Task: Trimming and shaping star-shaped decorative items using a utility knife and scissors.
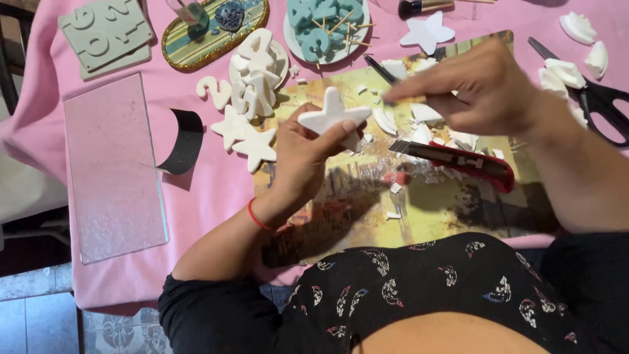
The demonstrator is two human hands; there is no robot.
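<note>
1. Head view: our left hand [303,157] pinches a white star-shaped plaster casting [333,115] above the printed yellow mat [452,210].
2. Our right hand [481,88] hovers blurred, fingertips drawn together, holding nothing we can make out.
3. Risk, we judge: the red utility knife [458,162] lies blade-out just beside our left fingers; a careless reach could nick them.

This looks like a home craft corner rather than a shop or factory. The tabletop [216,190] is draped in a pink cloth, with a printed picture mat [452,203] laid down as a cutting surface. Handmade supplies crowd it: white cast stars [246,134] and number shapes [255,72], a plate of teal pieces [324,29], grey moulds [105,29], a glass pane [111,170], black scissors [606,105], a red utility knife [458,160] and white trimmings scattered about. Worn floor tiles [39,314] show beside the table, and the person sits close in a patterned black top.
</note>
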